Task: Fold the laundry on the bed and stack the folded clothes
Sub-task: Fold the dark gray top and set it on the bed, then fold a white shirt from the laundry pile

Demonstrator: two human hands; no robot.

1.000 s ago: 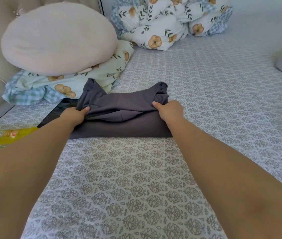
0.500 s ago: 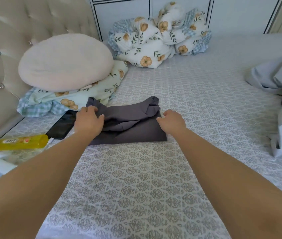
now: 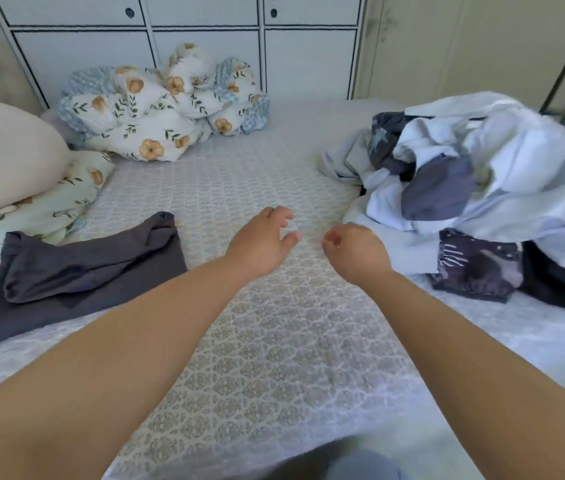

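Both hands empty between folded garment (image 3: 77,271) and laundry pile (image 3: 475,188)

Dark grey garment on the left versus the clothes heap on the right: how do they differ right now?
The dark grey garment lies folded and fairly flat; the clothes heap is crumpled and piled high. The garment is one plain colour; the heap mixes white, pale blue and dark patterned pieces. Both rest on the bed, and neither hand touches them.
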